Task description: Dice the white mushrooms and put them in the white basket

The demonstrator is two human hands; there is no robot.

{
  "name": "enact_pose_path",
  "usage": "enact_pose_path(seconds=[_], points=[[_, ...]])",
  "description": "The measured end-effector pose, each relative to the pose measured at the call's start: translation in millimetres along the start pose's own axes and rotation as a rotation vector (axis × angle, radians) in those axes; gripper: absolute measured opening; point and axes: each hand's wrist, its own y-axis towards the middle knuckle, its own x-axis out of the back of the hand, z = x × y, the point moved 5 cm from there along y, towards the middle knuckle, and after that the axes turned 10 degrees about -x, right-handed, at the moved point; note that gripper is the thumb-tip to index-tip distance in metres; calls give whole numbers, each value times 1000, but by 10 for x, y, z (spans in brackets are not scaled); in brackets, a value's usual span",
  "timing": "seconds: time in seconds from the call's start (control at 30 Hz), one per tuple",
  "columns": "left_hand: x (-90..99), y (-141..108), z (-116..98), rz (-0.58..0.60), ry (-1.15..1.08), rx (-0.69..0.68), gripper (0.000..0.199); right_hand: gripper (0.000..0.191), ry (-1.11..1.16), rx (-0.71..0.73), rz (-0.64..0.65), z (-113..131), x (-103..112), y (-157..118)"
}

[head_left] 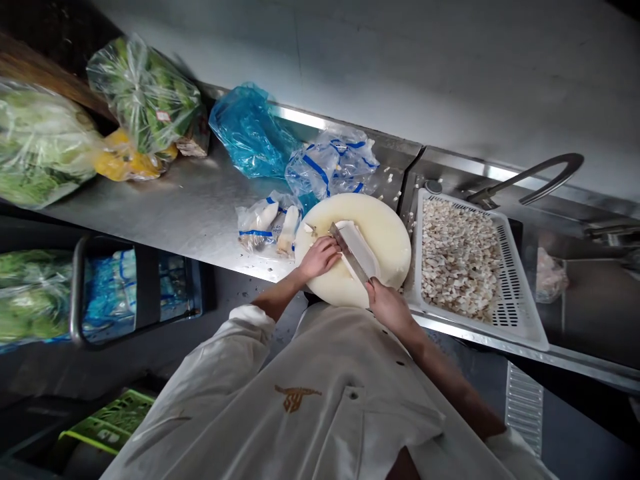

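Observation:
A kitchen knife (350, 252) is in my right hand (390, 303), its fingers wrapped round the handle and the blade slanting to the upper left. The blade lies against a pale king oyster mushroom (361, 241) on the round cream cutting board (393, 233). My left hand (323, 257) is closed, fingers curled and pressed on the mushroom's left side by the blade; the fingertips are partly hidden. Left of the board, a clear plastic bag (270, 217) holds whole king oyster mushrooms (289, 228). A small mushroom scrap (309, 229) lies on the board's left edge.
A white perforated basket (523, 300) of chopped mushroom (457, 260) stands right, over the sink edge, beneath a curved faucet (550, 180). Behind the board are a crumpled clear bag (333, 163) and a blue bag (253, 133). Bagged greens (145, 93) stand far left.

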Motion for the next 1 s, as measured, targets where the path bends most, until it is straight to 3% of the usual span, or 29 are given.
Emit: enact_pose_path(seconds=[0.23, 0.43, 0.63, 0.77, 0.87, 1.0], points=[[-20, 15, 29, 30, 6, 13, 29, 44, 58, -11, 70, 141, -213, 343], [42, 47, -2, 16, 55, -7, 27, 39, 128, 79, 81, 190, -127, 472], [57, 4, -17, 33, 91, -23, 27, 37, 254, 110, 57, 55, -179, 372], [98, 65, -29, 77, 198, -27, 42, 43, 388, 74, -100, -264, -192, 239], [135, 328, -71, 199, 279, -90, 69, 47, 400, -96, -179, -612, -242, 213], [45, 808, -138, 563, 271, -275, 99, 43, 404, -141, -44, -866, -402, 314]])
